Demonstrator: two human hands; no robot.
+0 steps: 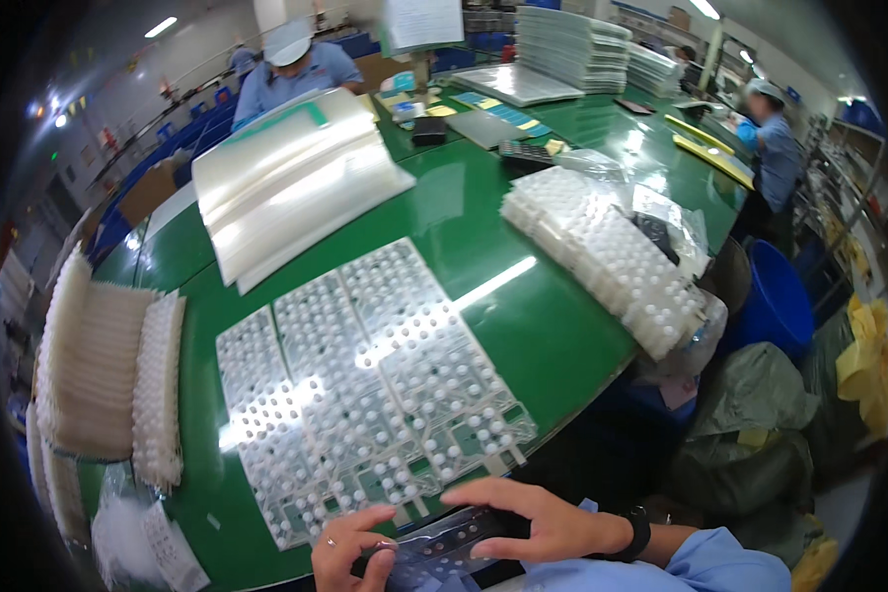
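My left hand (353, 551), with a ring on one finger, is at the table's near edge, its thumb and fingers closed on one end of a clear, flexible film strip (434, 549) with rows of small pale dots. My right hand (553, 523), with a dark band on its wrist, grips the strip's other end, thumb below and fingers above. The strip's lower part runs out of the picture. Just beyond both hands, a large clear sheet (331, 429) in three panels, covered with white round domes, lies flat on the green table (454, 207).
Stacked white domed sheets stand at the left (97, 370) and lie at the right (602, 242). A pile of glossy clear sheets (296, 168) lies at the far left. Beyond the right edge are a blue bin (775, 301) and grey bags (755, 395). Co-workers sit farther off.
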